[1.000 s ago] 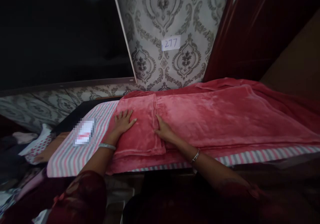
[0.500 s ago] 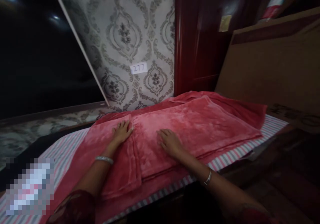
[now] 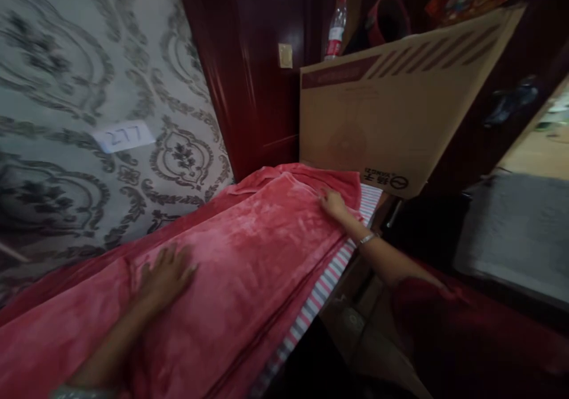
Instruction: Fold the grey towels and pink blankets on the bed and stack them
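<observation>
A bed (image 3: 355, 268) carries the things, its edge running from 6 o'clock up toward 1 o'clock. A striped sheet (image 3: 317, 289) lies directly on it, showing along that edge. A red plush blanket (image 3: 249, 251) is spread flat over the sheet.

the broad top of the pink blanket (image 3: 258, 239) is flat and open between the left hand (image 3: 164, 274), which lies flat near its wall side, and the right hand (image 3: 333, 203), which rests at its far corner, so a hand could pass freely across the middle. on the far side the patterned wall (image 3: 89, 91) and a dark red wooden door frame (image 3: 231, 79) rise straight from the blanket's edge, and a large cardboard box (image 3: 391, 108) stands just behind the far corner, close over the right hand. on the near side the way is open past the striped sheet (image 3: 320, 286) at the bed's edge.
</observation>
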`<state>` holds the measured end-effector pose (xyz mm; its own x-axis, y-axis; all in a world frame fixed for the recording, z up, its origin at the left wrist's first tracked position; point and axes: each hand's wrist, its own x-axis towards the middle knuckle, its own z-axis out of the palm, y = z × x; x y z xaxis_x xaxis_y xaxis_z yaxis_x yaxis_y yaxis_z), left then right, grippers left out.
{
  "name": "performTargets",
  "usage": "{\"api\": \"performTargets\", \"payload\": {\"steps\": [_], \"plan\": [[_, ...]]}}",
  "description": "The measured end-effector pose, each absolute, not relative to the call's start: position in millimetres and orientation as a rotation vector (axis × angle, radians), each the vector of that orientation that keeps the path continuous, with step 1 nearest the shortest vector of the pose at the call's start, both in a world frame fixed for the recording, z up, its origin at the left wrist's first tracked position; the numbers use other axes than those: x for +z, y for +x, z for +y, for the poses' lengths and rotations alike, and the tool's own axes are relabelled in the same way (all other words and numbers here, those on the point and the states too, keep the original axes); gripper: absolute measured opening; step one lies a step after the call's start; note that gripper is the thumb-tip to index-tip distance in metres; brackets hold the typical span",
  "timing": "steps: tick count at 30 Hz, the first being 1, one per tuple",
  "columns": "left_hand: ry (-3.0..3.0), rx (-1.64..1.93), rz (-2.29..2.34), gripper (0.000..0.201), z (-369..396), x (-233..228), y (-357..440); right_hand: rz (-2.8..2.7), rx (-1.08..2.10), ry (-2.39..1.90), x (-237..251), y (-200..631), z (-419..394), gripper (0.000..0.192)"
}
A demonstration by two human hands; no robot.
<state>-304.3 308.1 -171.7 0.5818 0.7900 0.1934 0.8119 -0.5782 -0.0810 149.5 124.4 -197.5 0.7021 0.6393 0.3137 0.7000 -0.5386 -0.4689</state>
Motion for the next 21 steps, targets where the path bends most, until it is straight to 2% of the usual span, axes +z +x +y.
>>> {"api": "performTargets", "payload": {"steps": [6, 9, 14, 21], "plan": [[-2.902, 0.221, -1.139, 0.064, 301, -175, -209, -1.002, 0.06, -2.493, -205, 195, 105, 0.04], [-2.855, 0.154, -1.189, 0.063, 296, -183, -183, -1.034, 0.159, -2.53, -207, 206, 103, 0.038], [-2.695, -0.118, -1.113, 0.061, 285, -205, -179, -1.064, 0.208, -2.549, -209, 218, 98, 0.047], [-2.649, -0.065, -1.106, 0.061, 283, -208, -182, -1.045, 0.173, -2.63, -226, 218, 86, 0.052]]}}
